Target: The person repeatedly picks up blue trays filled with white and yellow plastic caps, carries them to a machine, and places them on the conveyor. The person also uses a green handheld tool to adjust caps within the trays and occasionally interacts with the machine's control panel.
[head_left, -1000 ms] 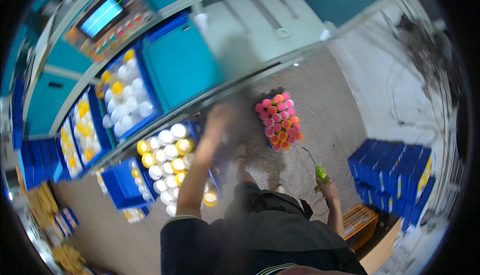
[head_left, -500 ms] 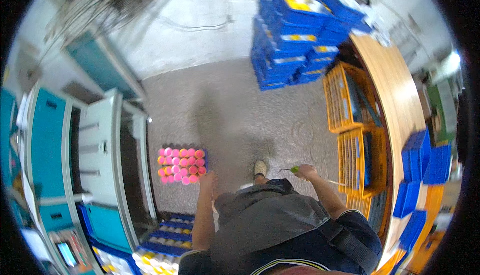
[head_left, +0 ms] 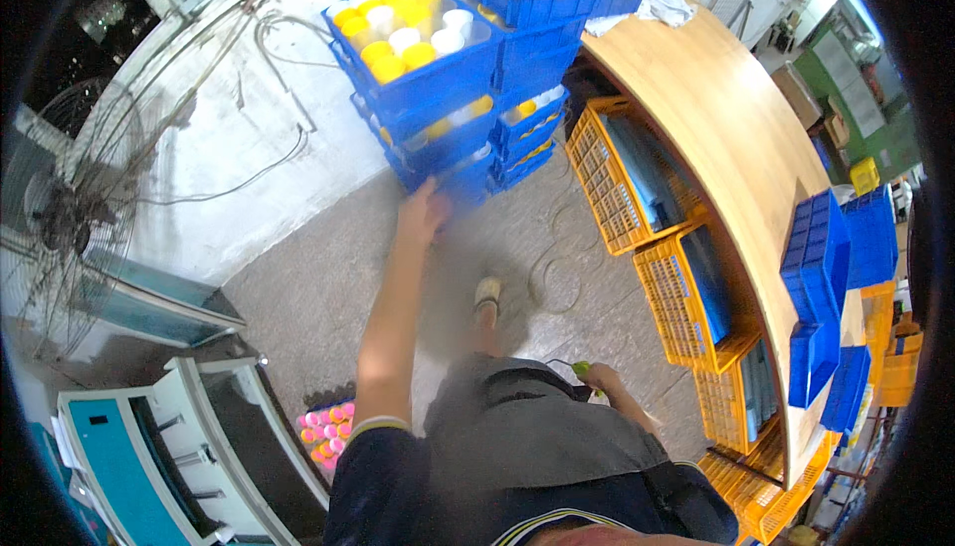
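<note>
Left hand (head_left: 426, 212) extended ahead of me, blurred, near stacked blue plastic crates (head_left: 438, 93); contact unclear. Yellow and white cylindrical pieces (head_left: 418, 55) fill a top crate. My right hand (head_left: 604, 379) grips a green-handled tool (head_left: 581, 370) with a thin shaft. Rightward: pale wooden bench (head_left: 736, 89), orange lattice-sided plastic crates (head_left: 604, 183) beneath.

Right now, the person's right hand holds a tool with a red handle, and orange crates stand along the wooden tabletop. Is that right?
Not quite: in the head view, the tool handle in the right hand is green, not red. Orange crates do stand along the wooden tabletop.
</note>
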Available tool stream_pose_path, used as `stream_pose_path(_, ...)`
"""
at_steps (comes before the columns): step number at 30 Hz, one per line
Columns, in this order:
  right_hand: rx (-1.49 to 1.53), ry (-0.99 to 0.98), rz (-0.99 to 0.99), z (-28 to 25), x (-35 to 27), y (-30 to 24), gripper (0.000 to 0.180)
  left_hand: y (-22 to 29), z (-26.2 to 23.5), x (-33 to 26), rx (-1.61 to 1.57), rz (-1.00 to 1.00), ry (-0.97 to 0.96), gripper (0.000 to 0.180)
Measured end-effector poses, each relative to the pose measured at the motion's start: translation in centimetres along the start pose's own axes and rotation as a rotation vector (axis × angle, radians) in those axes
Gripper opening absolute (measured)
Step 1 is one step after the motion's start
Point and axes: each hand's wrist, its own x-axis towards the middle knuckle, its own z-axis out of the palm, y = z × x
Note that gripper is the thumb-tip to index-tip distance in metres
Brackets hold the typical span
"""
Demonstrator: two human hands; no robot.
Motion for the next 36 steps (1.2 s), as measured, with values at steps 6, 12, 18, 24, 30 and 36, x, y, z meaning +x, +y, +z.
stream_pose_path(6, 0.510, 0.040, 0.076, -12.3, 2.7, 1.9, 0.044, 17.6, 14.7, 13.9, -0.546, 0.070, 0.394, 0.064)
stream_pose_path(12, 0.663, 0.104, -0.052, -19.2, 7.5, 1.5, 0.044, 18.4, 16.9, 14.9, -0.766, 0.109, 0.682, 0.050)
stream_pose_path(18, 0.644, 0.346, -0.364, -24.7, 16.5, 1.7, 0.039, 11.2, 13.8, 9.6, -0.785, 0.403, 0.386, 0.025)
stream_pose_path(24, 0.738, 0.135, -0.524, -38.6, 18.9, 0.2, 0.031, -1.2, 9.0, -9.5, -0.702, 0.322, 0.626, 0.034)
stream_pose_path(30, 0.313, 0.130, -0.843, -49.8, 7.9, -10.2, 0.036, -12.7, 10.8, -25.7, -0.409, 0.262, 1.045, 0.043)
stream_pose_path(36, -0.813, -0.054, -1.269, -38.5, -5.3, -14.2, 0.047, -23.3, 14.3, -26.1, 0.183, -0.406, 1.527, 0.038)
